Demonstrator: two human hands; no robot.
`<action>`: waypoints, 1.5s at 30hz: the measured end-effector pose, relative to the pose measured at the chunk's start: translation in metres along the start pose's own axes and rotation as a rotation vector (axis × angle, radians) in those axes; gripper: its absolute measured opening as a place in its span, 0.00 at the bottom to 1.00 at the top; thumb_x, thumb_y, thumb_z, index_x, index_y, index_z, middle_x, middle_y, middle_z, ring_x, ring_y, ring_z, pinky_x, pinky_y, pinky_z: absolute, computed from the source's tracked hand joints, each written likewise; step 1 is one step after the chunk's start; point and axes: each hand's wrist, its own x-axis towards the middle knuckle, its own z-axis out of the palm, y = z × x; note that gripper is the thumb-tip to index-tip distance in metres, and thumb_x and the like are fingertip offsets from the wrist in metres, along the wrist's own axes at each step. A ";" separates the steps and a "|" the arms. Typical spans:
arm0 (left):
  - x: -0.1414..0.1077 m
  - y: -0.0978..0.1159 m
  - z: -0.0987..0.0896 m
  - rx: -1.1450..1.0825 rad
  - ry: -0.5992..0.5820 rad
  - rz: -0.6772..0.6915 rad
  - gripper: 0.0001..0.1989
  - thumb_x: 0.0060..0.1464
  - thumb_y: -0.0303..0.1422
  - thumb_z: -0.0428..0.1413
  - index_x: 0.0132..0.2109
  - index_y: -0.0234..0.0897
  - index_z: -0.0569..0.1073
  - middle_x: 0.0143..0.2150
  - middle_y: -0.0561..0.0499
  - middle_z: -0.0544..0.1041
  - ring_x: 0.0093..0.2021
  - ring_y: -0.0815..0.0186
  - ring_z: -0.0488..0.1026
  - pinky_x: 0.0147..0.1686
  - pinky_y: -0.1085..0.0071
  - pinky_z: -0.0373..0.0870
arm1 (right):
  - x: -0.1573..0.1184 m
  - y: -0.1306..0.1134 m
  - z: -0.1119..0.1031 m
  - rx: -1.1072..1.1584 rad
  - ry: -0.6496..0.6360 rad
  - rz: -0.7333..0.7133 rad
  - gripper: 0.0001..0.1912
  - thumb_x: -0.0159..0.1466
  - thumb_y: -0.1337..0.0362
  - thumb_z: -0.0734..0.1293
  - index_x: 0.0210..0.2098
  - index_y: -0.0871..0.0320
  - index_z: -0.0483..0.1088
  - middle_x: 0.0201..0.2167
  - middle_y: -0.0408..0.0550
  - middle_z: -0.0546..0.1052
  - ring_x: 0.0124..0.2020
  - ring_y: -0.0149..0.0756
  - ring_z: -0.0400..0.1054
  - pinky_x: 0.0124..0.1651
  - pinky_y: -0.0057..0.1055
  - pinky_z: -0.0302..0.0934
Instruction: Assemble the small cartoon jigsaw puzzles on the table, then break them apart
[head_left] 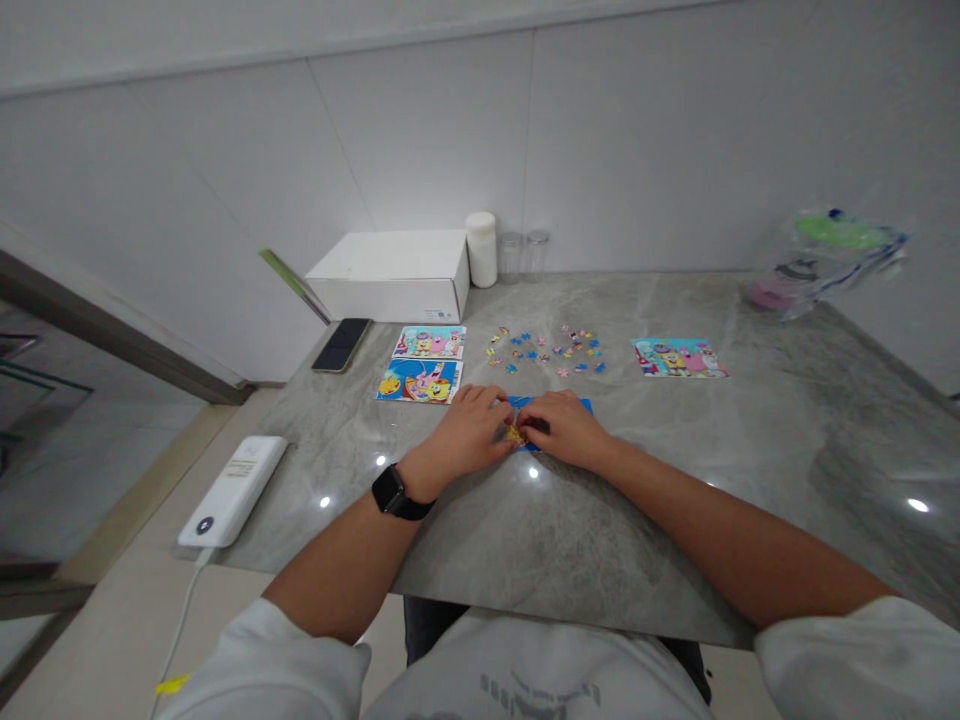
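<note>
My left hand (471, 432), with a black watch on its wrist, and my right hand (570, 430) meet close to the table's front edge. Between their fingertips is a small cluster of yellow jigsaw puzzle pieces (516, 435), pinched from both sides. Under them lies a blue puzzle board (586, 405), mostly covered by my hands. Beyond my hands, several loose puzzle pieces (564, 372) are scattered in blue, pink and yellow. To the left lie two cartoon picture cards, a light blue card (429, 342) behind a darker blue card (420, 381).
At the right lies another cartoon card (679, 358); a plastic bag (817, 265) with colourful contents stands behind it. A white box (390, 280), white bottle (482, 250) and two clear glasses (536, 257) line the wall. A phone (342, 345) and cabled power bank (234, 492) lie left.
</note>
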 end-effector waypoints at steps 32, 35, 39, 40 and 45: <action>0.000 0.002 -0.006 -0.031 -0.103 0.069 0.12 0.64 0.28 0.56 0.46 0.45 0.84 0.54 0.46 0.78 0.53 0.56 0.75 0.60 0.54 0.68 | -0.014 0.004 -0.013 -0.057 -0.026 -0.201 0.14 0.64 0.73 0.66 0.42 0.52 0.82 0.38 0.48 0.82 0.43 0.41 0.73 0.52 0.40 0.55; 0.001 -0.001 -0.002 -0.088 -0.090 0.078 0.12 0.63 0.27 0.56 0.46 0.43 0.83 0.51 0.46 0.79 0.51 0.57 0.76 0.57 0.57 0.70 | -0.014 0.005 -0.013 -0.041 -0.014 -0.189 0.14 0.65 0.72 0.66 0.42 0.52 0.82 0.38 0.48 0.82 0.44 0.41 0.74 0.52 0.40 0.56; 0.006 -0.009 0.004 -0.195 -0.039 0.070 0.14 0.59 0.23 0.54 0.44 0.42 0.82 0.47 0.47 0.80 0.50 0.59 0.77 0.56 0.59 0.72 | -0.015 0.009 -0.013 -0.005 0.051 -0.152 0.17 0.65 0.72 0.65 0.49 0.52 0.80 0.41 0.50 0.83 0.45 0.42 0.75 0.53 0.41 0.59; 0.007 -0.012 0.005 -0.215 -0.018 0.061 0.15 0.58 0.22 0.54 0.44 0.41 0.82 0.47 0.47 0.80 0.50 0.59 0.77 0.56 0.59 0.72 | -0.015 0.011 -0.013 0.007 0.074 -0.143 0.18 0.65 0.71 0.65 0.50 0.53 0.80 0.41 0.50 0.83 0.44 0.42 0.75 0.53 0.41 0.59; 0.011 -0.024 0.007 -0.292 0.164 -0.001 0.14 0.56 0.20 0.53 0.42 0.38 0.79 0.45 0.46 0.78 0.48 0.59 0.75 0.51 0.61 0.73 | -0.012 0.030 -0.025 0.118 0.271 -0.043 0.18 0.66 0.69 0.65 0.53 0.53 0.78 0.41 0.50 0.83 0.42 0.42 0.76 0.53 0.42 0.65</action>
